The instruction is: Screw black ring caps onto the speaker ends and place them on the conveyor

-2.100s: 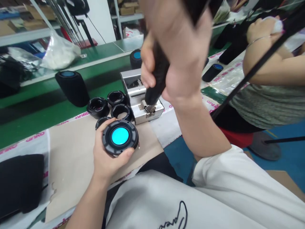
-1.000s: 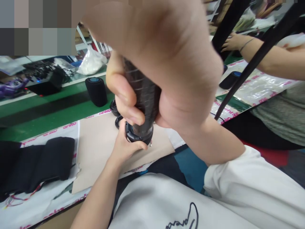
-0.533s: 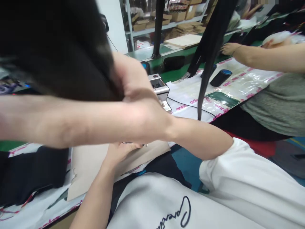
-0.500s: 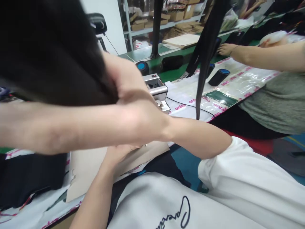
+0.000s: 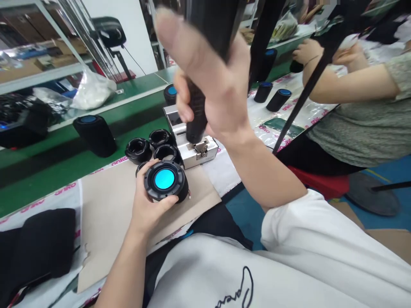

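Observation:
A round black speaker part with a bright blue centre faces up, tilted, over the cardboard sheet. My left hand is wrapped round its left and lower sides. Higher up, my right hand, slightly blurred, grips a black power driver by its body. The driver's lower end hangs just above a silver metal box with a small mechanism on top. Several black rings stand between the box and the speaker part.
A black cylindrical speaker stands on the green bench at the left. Black cloth lies at the lower left. Black straps hang at the upper right. A co-worker's arm reaches in from the right, near two small speakers.
My right arm has swung up and right from across the view, uncovering my left hand, the speaker part and the rings. The view has shifted, showing more of the bench's left side.

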`<state>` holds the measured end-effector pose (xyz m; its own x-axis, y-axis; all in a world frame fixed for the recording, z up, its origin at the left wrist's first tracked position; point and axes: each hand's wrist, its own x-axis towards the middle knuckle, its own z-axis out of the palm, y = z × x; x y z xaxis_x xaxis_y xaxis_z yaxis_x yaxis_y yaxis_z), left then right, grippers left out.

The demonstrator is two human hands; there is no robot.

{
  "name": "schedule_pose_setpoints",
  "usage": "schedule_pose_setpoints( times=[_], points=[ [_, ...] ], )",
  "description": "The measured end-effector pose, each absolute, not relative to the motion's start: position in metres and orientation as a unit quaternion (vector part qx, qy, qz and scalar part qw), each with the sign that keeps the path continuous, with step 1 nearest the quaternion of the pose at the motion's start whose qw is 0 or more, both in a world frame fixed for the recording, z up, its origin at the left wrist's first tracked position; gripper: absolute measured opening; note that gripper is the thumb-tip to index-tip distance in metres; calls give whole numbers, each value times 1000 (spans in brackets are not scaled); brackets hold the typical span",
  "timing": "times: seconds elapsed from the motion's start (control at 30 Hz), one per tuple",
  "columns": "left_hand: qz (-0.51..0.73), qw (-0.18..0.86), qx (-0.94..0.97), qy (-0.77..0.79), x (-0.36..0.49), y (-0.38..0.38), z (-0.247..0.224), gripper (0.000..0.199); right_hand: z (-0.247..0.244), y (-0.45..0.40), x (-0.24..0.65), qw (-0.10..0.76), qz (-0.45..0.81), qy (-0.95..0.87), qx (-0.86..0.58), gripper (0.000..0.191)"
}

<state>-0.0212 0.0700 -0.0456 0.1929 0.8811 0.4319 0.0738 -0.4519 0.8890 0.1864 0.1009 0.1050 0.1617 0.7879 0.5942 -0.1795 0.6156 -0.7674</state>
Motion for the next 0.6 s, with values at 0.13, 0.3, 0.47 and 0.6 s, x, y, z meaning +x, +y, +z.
schedule_pose_setpoints(
  times=[0.13, 0.3, 0.47, 0.6],
  points=[
    [533, 383, 669, 349, -21, 68, -45, 89, 70, 137, 197, 746, 286, -536, -273, 67],
    [530, 381, 674, 346, -22, 68, -45, 89, 41, 144, 202, 717, 298, -533, -335, 71],
    [524, 377, 675, 357, -21, 68, -45, 90, 40, 121, 204, 677, 388, -522, -344, 59],
    [528, 375, 674, 357, -19, 68, -43, 91, 73, 108, 198, 775, 323, -466, -280, 43]
  ],
)
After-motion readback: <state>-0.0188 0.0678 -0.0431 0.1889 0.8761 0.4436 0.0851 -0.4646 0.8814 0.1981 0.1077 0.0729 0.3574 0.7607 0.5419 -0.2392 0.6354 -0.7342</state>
